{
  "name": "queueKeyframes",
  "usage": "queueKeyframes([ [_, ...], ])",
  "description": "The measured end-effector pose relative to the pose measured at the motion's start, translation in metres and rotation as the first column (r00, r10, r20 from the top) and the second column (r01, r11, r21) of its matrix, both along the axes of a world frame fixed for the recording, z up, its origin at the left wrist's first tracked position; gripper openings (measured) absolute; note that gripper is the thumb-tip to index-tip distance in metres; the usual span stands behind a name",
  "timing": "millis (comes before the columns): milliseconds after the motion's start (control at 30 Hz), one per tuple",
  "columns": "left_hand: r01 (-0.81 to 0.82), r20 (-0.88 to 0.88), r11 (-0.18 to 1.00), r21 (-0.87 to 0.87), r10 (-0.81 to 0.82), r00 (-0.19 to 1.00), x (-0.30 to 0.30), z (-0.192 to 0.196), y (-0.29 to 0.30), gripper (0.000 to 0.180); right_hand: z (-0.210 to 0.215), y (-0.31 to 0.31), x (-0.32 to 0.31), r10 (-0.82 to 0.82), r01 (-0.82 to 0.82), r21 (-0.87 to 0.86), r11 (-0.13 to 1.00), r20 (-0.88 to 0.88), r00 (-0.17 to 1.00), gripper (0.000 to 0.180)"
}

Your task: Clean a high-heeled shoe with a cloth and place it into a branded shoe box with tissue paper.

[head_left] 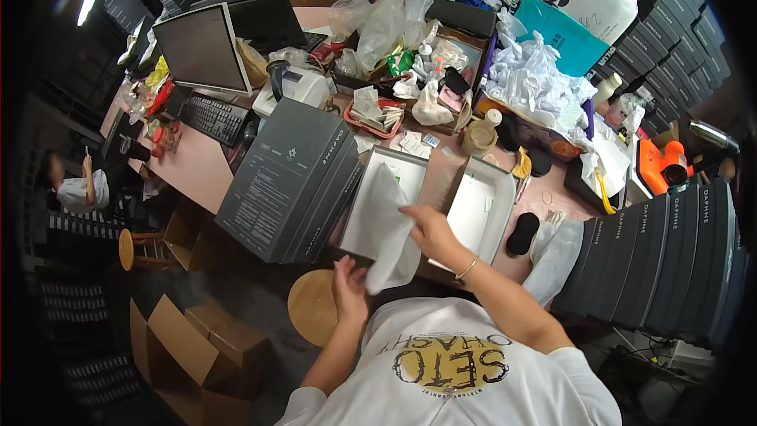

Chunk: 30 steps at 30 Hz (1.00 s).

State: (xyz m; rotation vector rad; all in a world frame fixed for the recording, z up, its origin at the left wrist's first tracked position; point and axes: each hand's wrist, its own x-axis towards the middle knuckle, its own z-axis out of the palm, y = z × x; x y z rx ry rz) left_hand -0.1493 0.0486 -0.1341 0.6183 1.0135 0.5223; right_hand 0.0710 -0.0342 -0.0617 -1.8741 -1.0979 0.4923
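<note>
An open grey shoebox with a white inside (412, 166) lies at the table's front edge. A sheet of white tissue paper (385, 225) is over it, its lower end hanging past the near edge. My right hand (438, 238) pinches the paper's right side between thumb and finger. Beside the paper's lower end, my left hand (348, 290) has its fingers stretched up and apart, slightly blurred, with nothing visible in them. Right of the box sits a second open shallow box or lid (479, 201), white inside. What lies under the paper is hidden.
Stacked dark shoeboxes (288, 181) stand at left, more (650, 256) at right. Behind are a scanner-like white device (296, 88), a monitor (201, 47), a box of crumpled paper (532, 71) and an orange tape dispenser (661, 164). A stool (315, 308) stands below. Other people are nearby.
</note>
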Motion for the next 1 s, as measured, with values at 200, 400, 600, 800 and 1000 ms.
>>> queueKeyframes([
  [200, 0.495, 0.637, 0.597, -0.632, 0.036, 0.77, 0.041, -0.029, -0.016, 0.084, 0.052, 0.01, -0.009, 0.318, -0.319, 0.004, 0.948, 0.053, 0.946, 0.021],
  [400, 0.363, 0.443, 0.859, -0.36, -0.186, 0.877, 0.062, 0.042, -0.002, 0.041, 0.035, -0.095, 0.001, 0.155, -0.575, -0.324, 0.751, -0.76, 0.631, 0.032],
  [600, 0.553, -0.104, 0.457, 0.696, -0.698, 0.708, 0.085, 0.065, -0.065, 0.052, -0.005, -0.106, -0.009, 0.016, 0.56, -0.048, 0.827, -0.994, -0.108, 0.056],
  [800, 0.735, -0.463, 0.062, 0.676, -0.74, 0.488, 0.112, 0.087, -0.035, 0.028, -0.03, -0.113, 0.023, -0.492, 0.653, 0.048, 0.756, -0.617, 0.614, 0.051],
  [1000, 0.48, -0.584, -0.384, 0.789, -0.711, 0.391, 0.203, 0.068, -0.022, 0.034, -0.116, -0.105, -0.009, -0.408, 0.418, -0.456, 0.786, 0.125, 0.904, 0.064],
])
